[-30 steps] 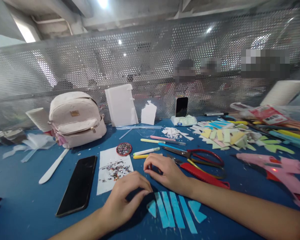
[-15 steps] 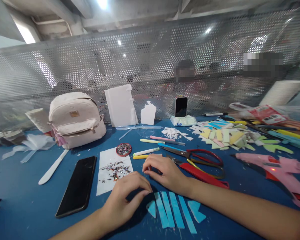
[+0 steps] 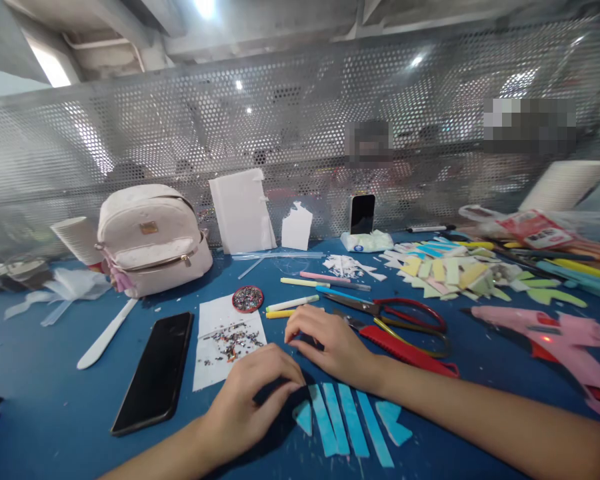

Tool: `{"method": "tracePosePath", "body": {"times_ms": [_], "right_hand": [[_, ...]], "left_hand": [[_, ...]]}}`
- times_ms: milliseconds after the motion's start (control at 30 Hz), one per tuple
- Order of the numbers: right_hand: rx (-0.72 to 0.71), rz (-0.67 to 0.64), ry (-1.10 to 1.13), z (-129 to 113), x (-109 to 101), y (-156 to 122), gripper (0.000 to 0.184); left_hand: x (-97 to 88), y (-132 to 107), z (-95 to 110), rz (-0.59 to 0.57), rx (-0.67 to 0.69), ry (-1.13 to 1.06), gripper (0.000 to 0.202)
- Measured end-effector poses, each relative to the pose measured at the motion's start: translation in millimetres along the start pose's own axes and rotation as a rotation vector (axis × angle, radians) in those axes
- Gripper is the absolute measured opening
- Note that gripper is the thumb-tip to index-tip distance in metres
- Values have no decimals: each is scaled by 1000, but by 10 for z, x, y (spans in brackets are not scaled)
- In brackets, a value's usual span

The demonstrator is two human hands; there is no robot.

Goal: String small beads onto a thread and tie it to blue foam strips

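My left hand [image 3: 253, 400] rests on the blue table [image 3: 45, 400] with its fingers curled in a pinch, fingertips pressed to the surface; what they hold is hidden. My right hand [image 3: 330, 343] lies just beyond it, fingers bent and tips together on something dark I cannot make out. Several light-blue foam strips [image 3: 347, 423] lie side by side right in front of both hands. A white paper with glitter bits [image 3: 227, 343] sits left of my hands, with a round glitter dish [image 3: 248, 299] above it.
A black phone [image 3: 155, 370] and a white plastic knife [image 3: 107, 333] lie left. Red-handled scissors [image 3: 405, 320], coloured sticks [image 3: 300, 303], a pink glue gun [image 3: 555, 343] and a heap of foam scraps [image 3: 450, 270] lie right. A pale backpack [image 3: 150, 237] stands before the perforated metal screen [image 3: 280, 127].
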State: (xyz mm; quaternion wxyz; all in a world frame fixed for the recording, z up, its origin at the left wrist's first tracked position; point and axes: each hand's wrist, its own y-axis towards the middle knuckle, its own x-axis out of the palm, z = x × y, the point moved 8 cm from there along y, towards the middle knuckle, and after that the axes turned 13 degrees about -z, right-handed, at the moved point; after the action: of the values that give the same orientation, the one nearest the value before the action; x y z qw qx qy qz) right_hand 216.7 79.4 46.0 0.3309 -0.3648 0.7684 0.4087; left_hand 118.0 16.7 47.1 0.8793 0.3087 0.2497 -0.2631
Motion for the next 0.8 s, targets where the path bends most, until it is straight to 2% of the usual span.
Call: {"method": "tracePosePath", "body": {"times_ms": [133,233,400,800], "right_hand": [[3,-12,7,6,18,5,7],[-46,-37,25,-30,36,15,6],[-102,-54,73,-59,38,11,5],[-110,-73,52,-79,45,28,10]], "left_hand": [[-49,-15,-68,69,-76,27,18],[-81,-27,-115,107,-119,26,17],[-56,-21,-104,75,-101,44,16],[-47,-13,-84,65,-69,18,16]]}}
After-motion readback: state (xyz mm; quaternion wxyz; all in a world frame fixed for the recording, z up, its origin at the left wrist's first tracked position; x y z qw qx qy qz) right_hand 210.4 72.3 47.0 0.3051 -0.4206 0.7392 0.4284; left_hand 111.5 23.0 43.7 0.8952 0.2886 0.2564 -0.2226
